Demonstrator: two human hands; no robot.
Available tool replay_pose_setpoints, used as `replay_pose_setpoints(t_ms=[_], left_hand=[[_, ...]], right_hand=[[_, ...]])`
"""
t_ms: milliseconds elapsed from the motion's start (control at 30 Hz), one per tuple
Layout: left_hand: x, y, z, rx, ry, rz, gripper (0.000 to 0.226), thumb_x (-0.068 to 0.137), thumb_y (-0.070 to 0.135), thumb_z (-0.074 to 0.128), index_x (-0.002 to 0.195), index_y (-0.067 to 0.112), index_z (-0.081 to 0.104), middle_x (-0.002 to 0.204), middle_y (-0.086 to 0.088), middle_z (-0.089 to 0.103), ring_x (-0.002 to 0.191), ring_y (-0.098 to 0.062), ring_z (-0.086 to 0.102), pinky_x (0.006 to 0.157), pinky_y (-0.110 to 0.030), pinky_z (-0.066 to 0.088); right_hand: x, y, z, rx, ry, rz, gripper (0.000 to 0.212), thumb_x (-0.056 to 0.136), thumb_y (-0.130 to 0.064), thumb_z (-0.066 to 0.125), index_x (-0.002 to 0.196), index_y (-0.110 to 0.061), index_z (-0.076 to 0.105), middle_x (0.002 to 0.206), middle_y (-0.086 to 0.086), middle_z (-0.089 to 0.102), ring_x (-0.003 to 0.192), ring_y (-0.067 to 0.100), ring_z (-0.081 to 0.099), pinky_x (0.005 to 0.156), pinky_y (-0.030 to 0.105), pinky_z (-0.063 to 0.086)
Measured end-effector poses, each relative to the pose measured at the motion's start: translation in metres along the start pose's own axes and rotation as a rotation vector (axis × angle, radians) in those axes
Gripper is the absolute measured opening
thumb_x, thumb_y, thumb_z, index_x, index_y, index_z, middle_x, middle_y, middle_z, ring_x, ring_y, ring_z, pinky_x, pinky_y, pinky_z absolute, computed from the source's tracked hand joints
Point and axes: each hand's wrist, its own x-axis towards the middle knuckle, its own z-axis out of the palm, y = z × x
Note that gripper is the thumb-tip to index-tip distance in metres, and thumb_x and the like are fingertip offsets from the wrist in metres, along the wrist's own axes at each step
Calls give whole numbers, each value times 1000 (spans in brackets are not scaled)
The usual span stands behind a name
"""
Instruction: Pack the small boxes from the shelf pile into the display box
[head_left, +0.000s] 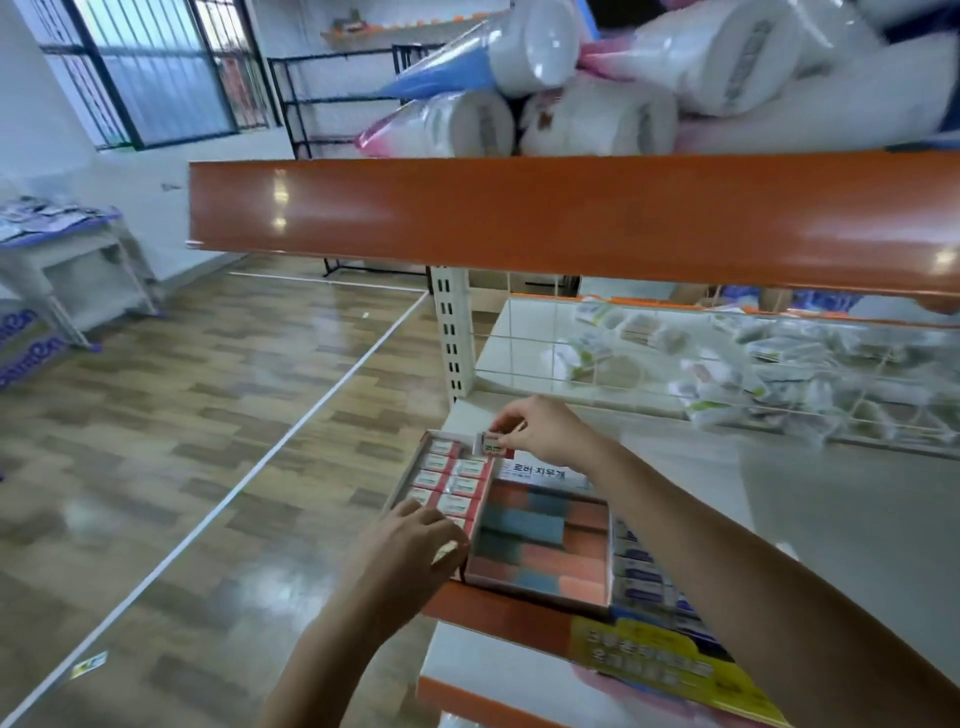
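The orange shelf (498, 613) carries everything here, and the display box (410, 480) sits at its left corner, right against the front edge with open floor beyond, so a hard push from either hand could likely slide it off. Just beside it on the right lies a tray of coloured blocks (540, 540), close enough that a stray elbow may jostle both. Inside the display box, the packed small boxes (457, 486) fill two neat rows; forcing another in crooked could buckle them upward. The left hand (410, 540) rests curled on the box's near end, steadying it. The right hand (545, 431) pinches one small box (491, 442) over the far end; a loose pinch may drop it askew
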Motion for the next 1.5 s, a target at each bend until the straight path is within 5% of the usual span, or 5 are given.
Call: replay_pose_setpoints(t_ms=[467,1100,1500], left_hand=[[1,-11,10,47,-87,48,39,94,52,38,121,33,59,123,12,58,115,-7,47,95,-22,38],[-2,-15,13,5,-100,51,37,93,51,42,121,34,58,122,14,57,114,-6,48,94,-22,37],[32,-17,-7,57,-185,73,31,94,46,43,112,32,64,115,12,63,106,-9,53,86,-25,42]], right_hand=[[36,2,47,-199,209,29,10,87,-18,62,92,-12,69,99,4,67,86,15,58,75,26,46],[28,1,72,-752,215,-194,19,92,-2,40,93,-2,59,99,10,52,95,24,48,63,28,35],[20,3,49,-479,217,-100,26,95,-21,46,112,-12,63,113,4,57,107,21,50,87,32,44]])
